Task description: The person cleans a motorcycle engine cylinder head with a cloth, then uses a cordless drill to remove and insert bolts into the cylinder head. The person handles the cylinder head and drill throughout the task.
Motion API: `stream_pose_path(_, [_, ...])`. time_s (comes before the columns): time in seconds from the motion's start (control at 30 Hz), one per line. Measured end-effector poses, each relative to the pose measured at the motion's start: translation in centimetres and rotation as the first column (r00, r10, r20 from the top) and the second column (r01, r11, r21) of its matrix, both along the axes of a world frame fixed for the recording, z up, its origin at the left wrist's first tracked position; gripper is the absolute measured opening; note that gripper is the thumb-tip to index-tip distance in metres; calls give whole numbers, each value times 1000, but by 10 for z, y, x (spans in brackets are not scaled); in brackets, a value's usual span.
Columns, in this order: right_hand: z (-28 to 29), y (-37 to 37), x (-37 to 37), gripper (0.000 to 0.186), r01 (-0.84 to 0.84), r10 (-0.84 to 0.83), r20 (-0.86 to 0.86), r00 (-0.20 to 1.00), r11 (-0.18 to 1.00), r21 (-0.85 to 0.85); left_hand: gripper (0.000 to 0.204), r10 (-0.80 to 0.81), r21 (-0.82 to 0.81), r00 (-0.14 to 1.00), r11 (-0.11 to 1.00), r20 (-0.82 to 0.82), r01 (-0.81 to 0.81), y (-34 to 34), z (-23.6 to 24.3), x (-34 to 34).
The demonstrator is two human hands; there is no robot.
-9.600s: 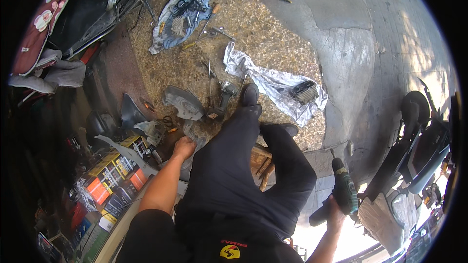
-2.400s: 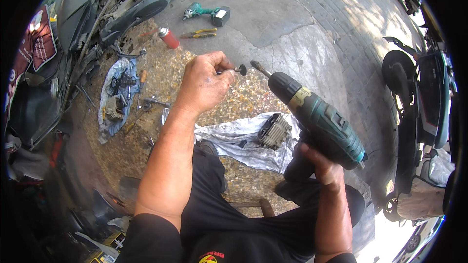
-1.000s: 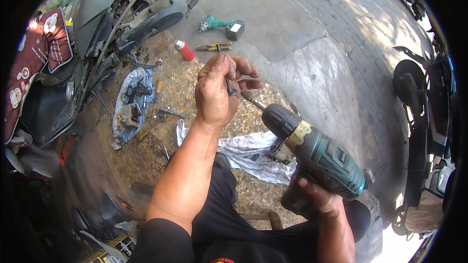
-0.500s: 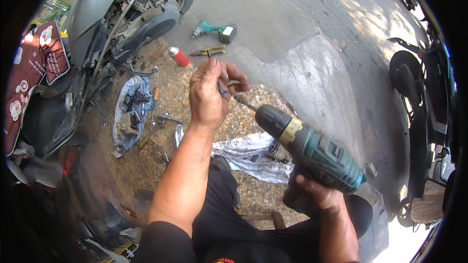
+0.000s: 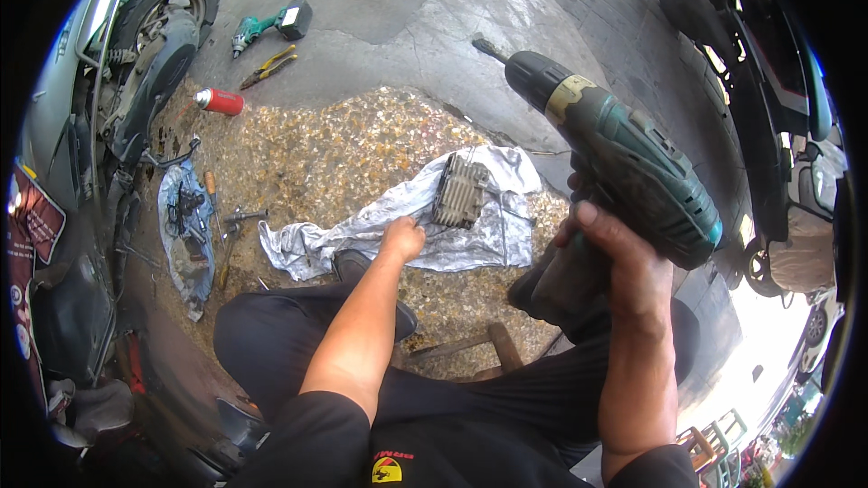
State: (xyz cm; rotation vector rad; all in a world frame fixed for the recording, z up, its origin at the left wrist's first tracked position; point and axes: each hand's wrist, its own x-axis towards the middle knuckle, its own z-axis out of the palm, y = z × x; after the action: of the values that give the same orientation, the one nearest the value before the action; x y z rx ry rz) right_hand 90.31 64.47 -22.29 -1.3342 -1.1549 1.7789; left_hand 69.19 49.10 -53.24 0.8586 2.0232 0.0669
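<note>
A teal and black cordless drill [image 5: 633,140] is held up at the right, with my right hand [image 5: 624,248] wrapped round its grip. Its chuck points up and to the left, a short dark bit [image 5: 489,50] at its tip. Low over a grey-white cloth [image 5: 362,222] on the ground, my left hand [image 5: 402,239] has its fingers curled closed. Whatever they may hold is hidden. Just beyond that hand, a grey finned metal engine part [image 5: 459,192] rests on the cloth, apart from the fingers.
A second teal drill [image 5: 271,27], yellow-handled pliers [image 5: 268,68] and a red spray can [image 5: 220,101] lie farther off. At the left, a blue cloth [image 5: 185,244] carries dark parts beside a scooter [image 5: 154,63]. Another scooter [image 5: 768,81] stands at the right.
My left hand has dropped from near the drill bit down to the cloth. The drill has risen and moved right in my right hand. The view has shifted, showing the finned part fully.
</note>
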Motion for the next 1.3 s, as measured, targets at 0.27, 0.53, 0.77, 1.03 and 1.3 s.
stream_pose_path(0.27, [-4,5,36,37,77,-80,-92,993,996,-32,68,232,205,969,956,-83,-211,27,26,31])
stream_pose_path(0.53, [-13,3,57,45,-3,3,66,998,1000,6,114,74,224,973,974,-219,-24,100,52,79])
stream_pose_path(0.77, [-13,-1,71,34,24,-22,17,1000,991,-129,98,232,351,966,900,115,-258,97,41,17])
stream_pose_path(1.03, [-14,-3,45,34,-157,162,69,984,986,-63,74,247,369,636,641,731,-673,110,160,-60])
stream_pose_path(1.3, [-6,-16,2,34,-418,392,163,905,890,182,79,125,503,635,503,762,-702,83,280,-104])
